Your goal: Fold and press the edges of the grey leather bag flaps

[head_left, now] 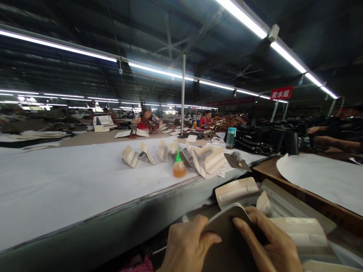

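Note:
Both hands grip a dark brown leather panel (pixel 224 247) with a pale edge and rounded corner, low in the head view. My left hand (pixel 188 241) pinches its left side, the thumb lying on the brown face. On the right side, my right hand (pixel 268 240) presses its thumb on the same face, fingers curled behind the panel. Just beyond the hands is a curved cream-lined piece (pixel 236 192). Further cream-lined pieces (pixel 303 236) lie to the right of my right hand.
A long white-covered table (pixel 85 185) runs ahead. On it stand a green-tipped glue bottle (pixel 179 168), several folded cream pieces (pixel 215 160) and a blue-lidded bottle (pixel 230 138). Shiny black goods (pixel 255 139) are stacked behind. A co-worker's arm (pixel 326 141) shows at right; other people sit farther back.

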The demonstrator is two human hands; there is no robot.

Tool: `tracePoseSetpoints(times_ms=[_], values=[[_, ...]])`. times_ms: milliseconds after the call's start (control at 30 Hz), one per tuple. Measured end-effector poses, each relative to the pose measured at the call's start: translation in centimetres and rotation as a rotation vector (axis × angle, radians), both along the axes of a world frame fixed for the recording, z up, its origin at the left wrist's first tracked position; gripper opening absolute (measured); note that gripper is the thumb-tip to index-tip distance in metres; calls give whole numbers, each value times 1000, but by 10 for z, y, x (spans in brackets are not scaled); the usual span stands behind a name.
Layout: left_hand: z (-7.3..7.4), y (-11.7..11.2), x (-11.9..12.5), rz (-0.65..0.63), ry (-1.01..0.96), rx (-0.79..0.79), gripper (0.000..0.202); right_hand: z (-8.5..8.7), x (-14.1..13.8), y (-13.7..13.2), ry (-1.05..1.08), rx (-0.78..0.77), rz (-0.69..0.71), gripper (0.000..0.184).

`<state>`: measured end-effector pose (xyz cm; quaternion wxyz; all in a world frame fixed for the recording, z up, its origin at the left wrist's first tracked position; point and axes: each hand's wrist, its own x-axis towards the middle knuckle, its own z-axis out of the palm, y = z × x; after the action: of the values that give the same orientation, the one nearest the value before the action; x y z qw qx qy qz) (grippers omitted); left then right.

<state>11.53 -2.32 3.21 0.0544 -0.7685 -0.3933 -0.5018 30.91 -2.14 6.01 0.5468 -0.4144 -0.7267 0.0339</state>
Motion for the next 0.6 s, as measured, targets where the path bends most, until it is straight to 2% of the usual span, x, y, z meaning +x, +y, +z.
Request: tracePoseSetpoints(times_ms=[167, 333, 467, 600], values=[[-5, 2, 2, 7, 45, 145, 26, 0, 0, -1, 55, -61, 29, 28], [-6, -1, 2, 0, 41, 144, 27, -2, 0, -2, 42, -41, 24, 28], [-3, -8, -3, 33, 27, 22, 41, 2, 0, 1, 87, -94, 108, 30], [4, -15, -10, 21, 80, -143, 50, 5, 2, 5, 105, -288, 247, 36]])
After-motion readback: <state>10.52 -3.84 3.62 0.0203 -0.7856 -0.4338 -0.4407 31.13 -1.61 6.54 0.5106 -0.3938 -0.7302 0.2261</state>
